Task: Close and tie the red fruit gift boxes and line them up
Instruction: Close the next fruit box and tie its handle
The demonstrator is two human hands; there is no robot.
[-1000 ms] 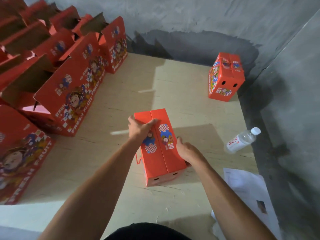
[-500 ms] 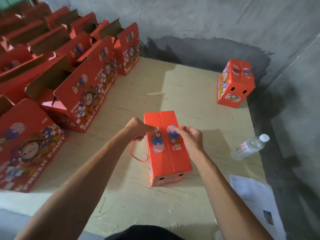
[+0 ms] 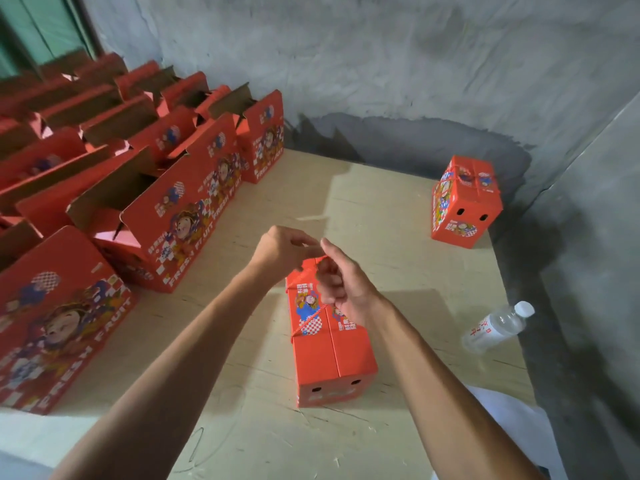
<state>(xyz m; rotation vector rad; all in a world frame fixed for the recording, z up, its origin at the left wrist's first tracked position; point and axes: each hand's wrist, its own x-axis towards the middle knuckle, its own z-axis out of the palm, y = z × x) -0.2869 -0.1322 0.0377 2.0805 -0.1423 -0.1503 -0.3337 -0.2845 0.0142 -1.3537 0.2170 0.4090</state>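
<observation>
A closed red gift box (image 3: 332, 344) stands at the centre of a pale plywood table (image 3: 398, 271), its two top flaps meeting along a middle seam. Above its far end, the left hand (image 3: 285, 249) and right hand (image 3: 341, 282) each pinch a thin red cord (image 3: 306, 318) that trails down across the lid toward the box's left edge. A second closed box (image 3: 465, 202) sits apart at the far right, near the grey wall. Rows of open boxes (image 3: 166, 202), flaps upright, crowd the left side. A plastic water bottle (image 3: 498, 327) lies on the right, with white paper (image 3: 519, 434) nearer.
</observation>
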